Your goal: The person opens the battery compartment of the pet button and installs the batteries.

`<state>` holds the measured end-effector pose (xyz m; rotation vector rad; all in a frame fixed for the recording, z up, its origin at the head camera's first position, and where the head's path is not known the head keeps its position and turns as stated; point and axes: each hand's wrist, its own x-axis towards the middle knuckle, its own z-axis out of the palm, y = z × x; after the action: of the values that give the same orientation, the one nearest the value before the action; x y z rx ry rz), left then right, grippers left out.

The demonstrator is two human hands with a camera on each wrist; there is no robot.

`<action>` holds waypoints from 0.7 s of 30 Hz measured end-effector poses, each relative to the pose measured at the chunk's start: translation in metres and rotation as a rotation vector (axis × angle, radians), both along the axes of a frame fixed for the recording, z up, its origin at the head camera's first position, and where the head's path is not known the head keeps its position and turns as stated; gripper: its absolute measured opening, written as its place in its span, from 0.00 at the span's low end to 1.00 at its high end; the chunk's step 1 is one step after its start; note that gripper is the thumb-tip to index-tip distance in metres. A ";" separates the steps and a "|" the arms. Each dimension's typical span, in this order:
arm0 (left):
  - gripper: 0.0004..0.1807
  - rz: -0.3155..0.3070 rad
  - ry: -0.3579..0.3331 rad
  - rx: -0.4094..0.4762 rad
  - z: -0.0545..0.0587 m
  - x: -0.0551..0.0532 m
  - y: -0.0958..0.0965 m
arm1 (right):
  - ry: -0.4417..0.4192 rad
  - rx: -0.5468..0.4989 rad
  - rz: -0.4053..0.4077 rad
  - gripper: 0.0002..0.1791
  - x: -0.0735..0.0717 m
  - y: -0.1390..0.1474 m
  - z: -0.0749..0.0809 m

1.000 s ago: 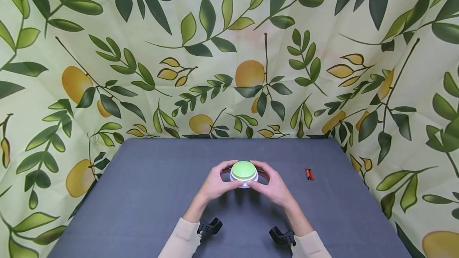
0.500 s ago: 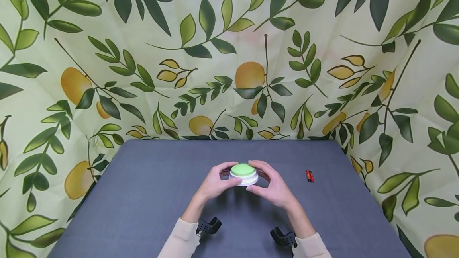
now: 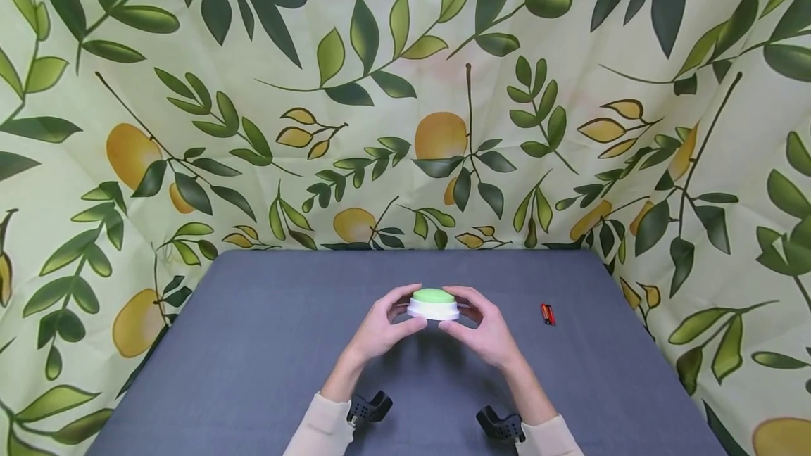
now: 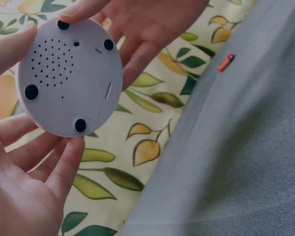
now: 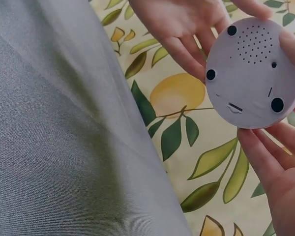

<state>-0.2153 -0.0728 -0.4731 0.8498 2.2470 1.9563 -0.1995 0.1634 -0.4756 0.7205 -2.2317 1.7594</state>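
Observation:
A round push-button buzzer [image 3: 434, 311] with a green dome and white base is held above the table between both hands. My left hand [image 3: 384, 324] grips its left side, thumb at the near lower rim and fingers behind. My right hand [image 3: 483, 326] grips the right side in the same way. The left wrist view shows the white underside [image 4: 91, 73] with speaker holes, several black round feet and a battery cover outline. Fingertips of both hands touch the rim there. The same underside [image 5: 248, 86] shows in the right wrist view.
Red batteries [image 3: 548, 314] with black ends lie on the grey table [image 3: 304, 301], to the right of the hands. Cloth [image 3: 380, 111] printed with leaves and fruit hangs behind and at both sides. A black wrist mount [image 3: 372, 407] juts inward from the left wrist.
The buzzer has tilted: less of its green top and more of its white side faces the head camera. The left thumb has moved from the base's front to its lower rim.

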 end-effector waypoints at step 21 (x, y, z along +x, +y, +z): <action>0.19 0.093 -0.003 0.069 -0.001 0.000 0.007 | -0.053 -0.086 0.032 0.21 0.000 0.002 0.003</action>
<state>-0.2148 -0.0662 -0.4744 0.7608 2.2688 2.0849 -0.1998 0.1650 -0.4724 0.7032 -2.1733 1.8982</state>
